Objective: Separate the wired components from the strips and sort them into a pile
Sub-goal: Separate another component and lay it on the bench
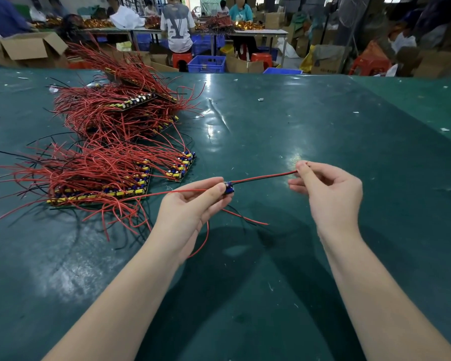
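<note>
My left hand [190, 204] pinches a small blue wired component [229, 188] between thumb and fingers, held above the green table [323, 126]. Red and black wires [266, 177] run from it to my right hand [328, 188], which pinches their far end so they stretch taut. More red wire hangs from my left hand and trails on the table. At the left lies a heap of strips [110, 188] carrying blue and yellow components with long red and black wires. A shorter strip [181, 166] sits at the heap's right edge.
More strips with red wires [120, 105] are stacked farther back on the left. Small white scraps dot the table. Beyond the far edge stand a cardboard box [29, 48], blue crates [206, 63], red stools and people working at other tables.
</note>
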